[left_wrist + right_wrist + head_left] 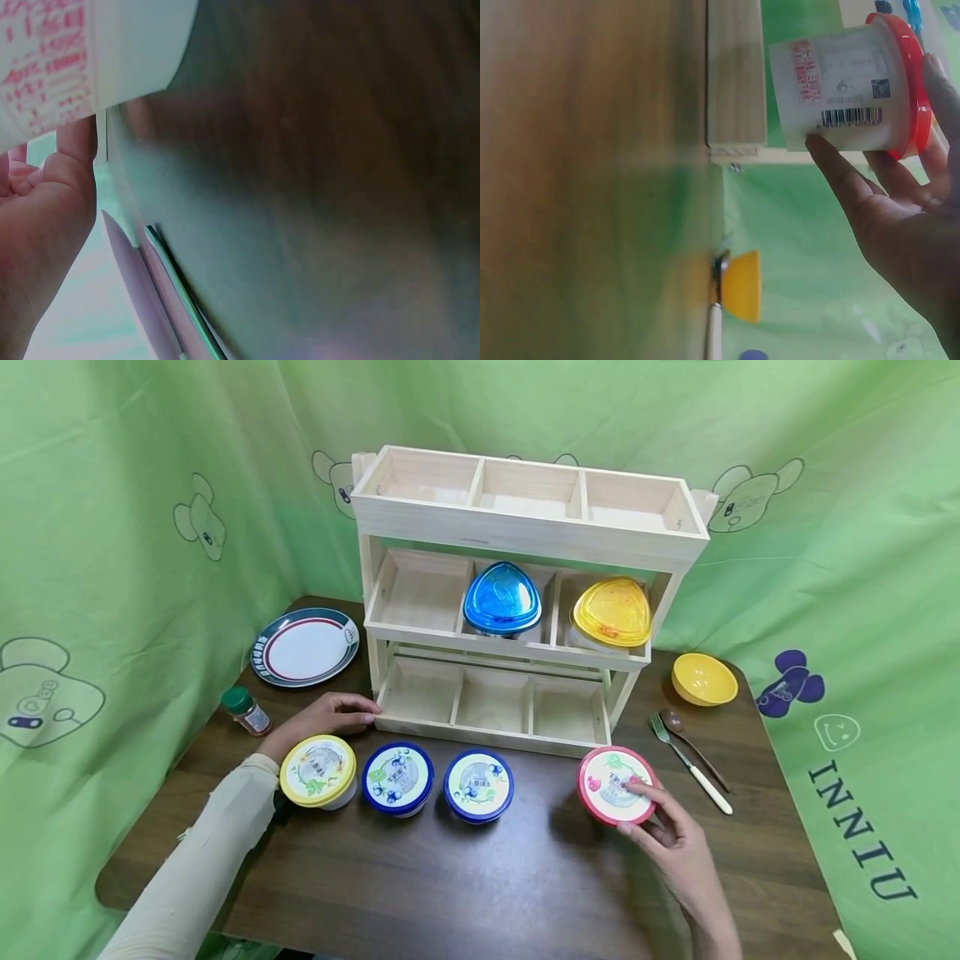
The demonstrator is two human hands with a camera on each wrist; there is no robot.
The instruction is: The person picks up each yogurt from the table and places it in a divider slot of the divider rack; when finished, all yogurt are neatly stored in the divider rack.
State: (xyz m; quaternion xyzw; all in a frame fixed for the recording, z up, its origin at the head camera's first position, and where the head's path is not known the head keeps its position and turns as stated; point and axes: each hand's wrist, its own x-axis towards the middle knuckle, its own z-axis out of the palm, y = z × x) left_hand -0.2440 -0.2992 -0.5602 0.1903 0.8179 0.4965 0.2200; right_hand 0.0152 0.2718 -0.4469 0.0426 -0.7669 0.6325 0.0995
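Note:
My right hand (678,847) holds a round white tub with a red lid (611,787), fingers on the lid and thumb at its side. In the right wrist view this tub (840,94) is off the tabletop, its barcode showing. My left hand (333,717) touches the lower left corner of a wooden three-tier shelf (495,739) with nearly straight fingers. Beside the left wrist stands a yellow-lidded tub (318,772). Two blue-lidded tubs, one left (397,779) and one right (478,786), stand in front of the shelf. In the left wrist view a tub partly hides that hand.
The middle tier holds a blue-lidded container (502,599) and a yellow-lidded container (612,612). Left of the shelf are an oval plate (303,647) and a green-capped jar (247,712). On the right lie a yellow bowl (705,680), a fork (690,762) and a wooden spoon (697,747).

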